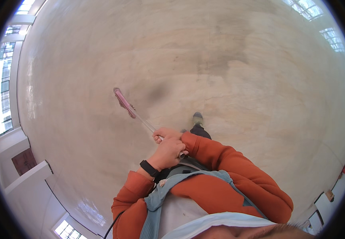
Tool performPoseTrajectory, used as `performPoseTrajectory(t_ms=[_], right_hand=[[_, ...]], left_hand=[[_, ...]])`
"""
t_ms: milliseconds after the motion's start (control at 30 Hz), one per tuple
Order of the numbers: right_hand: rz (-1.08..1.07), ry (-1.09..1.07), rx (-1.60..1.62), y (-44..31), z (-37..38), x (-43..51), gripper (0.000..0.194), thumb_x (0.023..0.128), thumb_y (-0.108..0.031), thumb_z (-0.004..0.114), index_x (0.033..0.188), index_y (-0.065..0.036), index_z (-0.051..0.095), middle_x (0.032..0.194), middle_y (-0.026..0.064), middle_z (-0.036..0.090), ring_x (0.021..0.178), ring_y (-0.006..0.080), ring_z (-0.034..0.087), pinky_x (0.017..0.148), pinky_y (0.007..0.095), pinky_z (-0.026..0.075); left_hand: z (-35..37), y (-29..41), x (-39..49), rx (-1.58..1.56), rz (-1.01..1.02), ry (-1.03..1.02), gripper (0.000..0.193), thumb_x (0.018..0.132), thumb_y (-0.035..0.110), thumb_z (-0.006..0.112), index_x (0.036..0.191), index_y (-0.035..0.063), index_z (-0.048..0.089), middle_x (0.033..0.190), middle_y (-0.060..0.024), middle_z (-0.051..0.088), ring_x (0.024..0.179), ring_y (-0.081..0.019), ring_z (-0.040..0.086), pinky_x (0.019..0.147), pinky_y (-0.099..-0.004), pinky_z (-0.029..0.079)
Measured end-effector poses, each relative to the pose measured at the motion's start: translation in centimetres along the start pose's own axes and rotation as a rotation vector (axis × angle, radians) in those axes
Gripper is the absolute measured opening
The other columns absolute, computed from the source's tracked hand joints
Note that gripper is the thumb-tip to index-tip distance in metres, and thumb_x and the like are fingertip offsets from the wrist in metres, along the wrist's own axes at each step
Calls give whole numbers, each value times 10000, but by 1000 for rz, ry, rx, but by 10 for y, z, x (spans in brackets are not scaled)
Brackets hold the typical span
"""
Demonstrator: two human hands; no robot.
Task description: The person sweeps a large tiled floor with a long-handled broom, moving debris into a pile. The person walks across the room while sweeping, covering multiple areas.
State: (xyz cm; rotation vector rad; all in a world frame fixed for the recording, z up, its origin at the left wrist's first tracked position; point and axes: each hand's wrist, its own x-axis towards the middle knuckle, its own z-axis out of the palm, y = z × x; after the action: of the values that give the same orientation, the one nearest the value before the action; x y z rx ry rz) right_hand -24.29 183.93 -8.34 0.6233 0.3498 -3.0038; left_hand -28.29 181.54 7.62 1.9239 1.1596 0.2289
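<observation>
A long-handled floor mop or broom lies slantwise ahead of me, with its pink head (124, 102) on the floor and a brownish fringe along the edges. Its pale, smooth handle (146, 124) runs back to my waist. My left hand (170, 149), with a black band at the wrist, grips the handle near its top end. Just beyond it, my right hand (167, 133) is wrapped around the same handle lower down. The two hands touch, and the handle's open end pokes out below the left one.
A wide, beige smooth floor (250, 89) with darker patches spreads all around. My shoe (198, 118) is ahead of my body. Along the left stand white pillars (29, 176), tall windows (5, 89) and a brown door (24, 161). A small box (329, 195) sits at the right wall.
</observation>
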Motion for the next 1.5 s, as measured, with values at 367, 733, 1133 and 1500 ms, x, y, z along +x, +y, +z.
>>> performPoseTrajectory(t_ms=[367, 733, 1133, 1500], right_hand=[[-329, 639, 220, -48, 1, -152, 215, 869, -135, 495, 664, -84, 453, 604, 2, 483, 519, 99, 469, 468, 234, 391], [-456, 1122, 345, -56, -123, -191, 210, 848, -172, 488, 678, -57, 535, 591, 86, 554, 451, 167, 480, 381, 289, 347], [-224, 211, 399, -154, -44, 0, 208, 843, -109, 501, 643, -95, 447, 564, 2, 466, 488, 107, 448, 436, 238, 370], [-299, 537, 257, -129, 13, -125, 221, 876, -159, 488, 669, -116, 423, 588, -24, 436, 504, 81, 434, 440, 227, 358]], left_hand=[[-27, 23, 86, -127, 610, -387, 229, 765, 196, 666, 675, 54, 511, 715, -73, 532, 780, -262, 517, 768, -346, 408], [8, -36, 175, -366, 597, -319, 177, 745, 77, 666, 708, 38, 497, 803, -99, 561, 887, -288, 534, 861, -396, 405], [-97, -69, 120, 91, 327, -189, 175, 737, 174, 665, 669, 83, 532, 671, -81, 564, 736, -280, 535, 765, -375, 397], [-86, 5, 133, -82, 733, -485, 215, 814, 231, 607, 679, 78, 537, 715, -79, 571, 745, -239, 539, 766, -336, 404]])
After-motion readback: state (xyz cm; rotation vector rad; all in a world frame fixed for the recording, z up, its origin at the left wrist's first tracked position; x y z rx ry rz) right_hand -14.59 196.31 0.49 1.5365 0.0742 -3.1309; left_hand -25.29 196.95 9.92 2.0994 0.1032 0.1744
